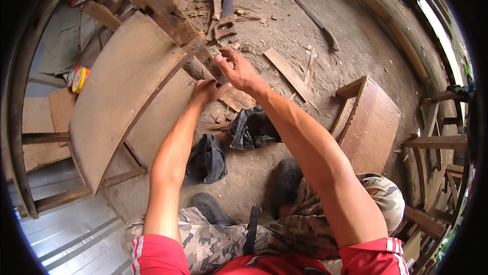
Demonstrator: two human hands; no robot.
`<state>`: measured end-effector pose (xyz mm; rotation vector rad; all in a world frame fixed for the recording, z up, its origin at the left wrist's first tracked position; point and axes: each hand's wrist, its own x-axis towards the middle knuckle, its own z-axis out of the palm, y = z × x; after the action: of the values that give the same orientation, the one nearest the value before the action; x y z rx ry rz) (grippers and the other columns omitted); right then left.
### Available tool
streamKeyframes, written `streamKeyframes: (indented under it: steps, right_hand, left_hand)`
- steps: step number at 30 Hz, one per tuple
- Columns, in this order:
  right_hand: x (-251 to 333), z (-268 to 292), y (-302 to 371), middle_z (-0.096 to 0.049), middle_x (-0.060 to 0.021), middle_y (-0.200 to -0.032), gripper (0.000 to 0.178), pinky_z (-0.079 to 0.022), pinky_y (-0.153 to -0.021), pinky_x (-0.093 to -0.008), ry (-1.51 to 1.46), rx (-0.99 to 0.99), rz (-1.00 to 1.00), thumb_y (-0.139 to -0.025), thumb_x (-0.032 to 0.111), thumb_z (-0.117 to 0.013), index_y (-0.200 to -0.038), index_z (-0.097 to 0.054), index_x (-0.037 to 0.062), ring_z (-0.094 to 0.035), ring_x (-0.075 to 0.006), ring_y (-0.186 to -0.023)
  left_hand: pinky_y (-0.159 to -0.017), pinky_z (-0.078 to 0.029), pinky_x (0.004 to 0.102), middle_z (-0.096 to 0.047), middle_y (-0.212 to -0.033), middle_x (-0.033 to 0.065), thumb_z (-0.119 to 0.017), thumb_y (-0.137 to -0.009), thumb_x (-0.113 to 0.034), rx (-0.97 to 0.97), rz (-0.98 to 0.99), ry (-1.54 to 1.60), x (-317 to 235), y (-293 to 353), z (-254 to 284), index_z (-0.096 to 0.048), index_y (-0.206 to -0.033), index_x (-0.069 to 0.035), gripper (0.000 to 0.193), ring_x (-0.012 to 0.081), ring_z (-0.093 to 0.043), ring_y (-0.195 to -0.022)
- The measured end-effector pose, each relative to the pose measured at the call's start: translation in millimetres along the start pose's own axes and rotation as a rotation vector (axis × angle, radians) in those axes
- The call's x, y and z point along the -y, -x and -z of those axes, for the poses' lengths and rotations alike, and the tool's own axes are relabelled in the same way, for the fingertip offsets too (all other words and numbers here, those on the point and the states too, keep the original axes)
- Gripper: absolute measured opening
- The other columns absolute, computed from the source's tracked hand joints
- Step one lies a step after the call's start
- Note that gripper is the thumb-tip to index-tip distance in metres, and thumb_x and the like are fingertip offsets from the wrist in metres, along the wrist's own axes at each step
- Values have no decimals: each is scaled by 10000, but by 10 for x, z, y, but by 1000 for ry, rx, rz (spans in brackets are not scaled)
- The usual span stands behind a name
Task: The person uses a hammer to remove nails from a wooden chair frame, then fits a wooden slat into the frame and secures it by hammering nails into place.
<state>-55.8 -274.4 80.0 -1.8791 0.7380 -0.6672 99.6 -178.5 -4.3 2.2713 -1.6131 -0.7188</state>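
A worn wooden frame holds a wide, curved brown panel (122, 87), with a thick timber (157, 3) slanting down to its corner. A short wooden bar (207, 62) runs on from that corner toward my hands. At the bar's lower end my left hand (205, 93) is wrapped round the wood, thumb pointing right. Just above and to the right, my right hand (238, 71) is beside the bar with fingers curled and thumb raised. Something small may sit in its fingertips; I cannot make it out.
A handsaw (226, 20) lies among wood scraps ahead. A machete-like blade (317, 23) and a flat board (288, 74) lie on the dirt floor. Black crumpled bags (207, 159) are between my arms. A brown wooden box-like piece (373, 125) stands right; a yellow-red tin (80, 79) is left.
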Motion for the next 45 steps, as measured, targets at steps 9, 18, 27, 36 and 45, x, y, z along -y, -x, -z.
streamKeyframes:
  steps: [9, 18, 27, 36, 45]
  right_hand:
    - [185, -421, -136, -602, -42, -808, 562, -436, -730, -307, -432, -101, 90, -1041, 513, -475, -945, -615, -23, -498, -146, -774]
    - [135, -546, -272, -583, -43, -637, 715, -424, -586, -310, -352, -116, 227, -1006, 661, -396, -735, -556, 20, -527, -125, -612]
    - [77, -693, -385, -415, -27, -517, 778, -386, -508, -362, -309, -163, 208, -1011, 674, -342, -620, -435, 8, -456, -137, -529]
    - [812, -507, -261, -467, -31, -492, 817, -411, -469, -344, -275, -283, 117, -944, 723, -468, -556, -469, 4, -523, -151, -471]
    - [1332, -349, -393, -460, 2, -515, 716, -391, -425, -322, -228, -246, -132, -805, 765, -650, -555, -503, 110, -483, -126, -443]
  left_hand:
    - [-1085, -423, 456, -540, -1363, 258, -606, -1005, -310, -868, 75, 957, -118, 1589, 381, -305, -1457, -6, 622, 343, -546, -1277]
    - [-1188, -335, 447, -311, -1539, 191, -650, -869, -648, -1177, 286, 1855, -502, 2895, 1510, -229, -1522, -19, 1000, 307, -358, -1427]
    - [-1195, -331, 447, -396, -1481, 146, -621, -953, -415, -1479, 266, 1941, -35, 3159, 1735, -410, -1441, -37, 653, 273, -407, -1385]
    - [-1174, -365, 459, -463, -1445, 123, -603, -994, -349, -1307, -123, 1897, 92, 3351, 1971, -415, -1418, -31, 562, 256, -455, -1352]
    - [-1192, -374, 494, -450, -1435, 205, -521, -1044, -288, -1187, -243, 1881, 346, 3288, 2388, -412, -1398, 34, 491, 322, -422, -1390]
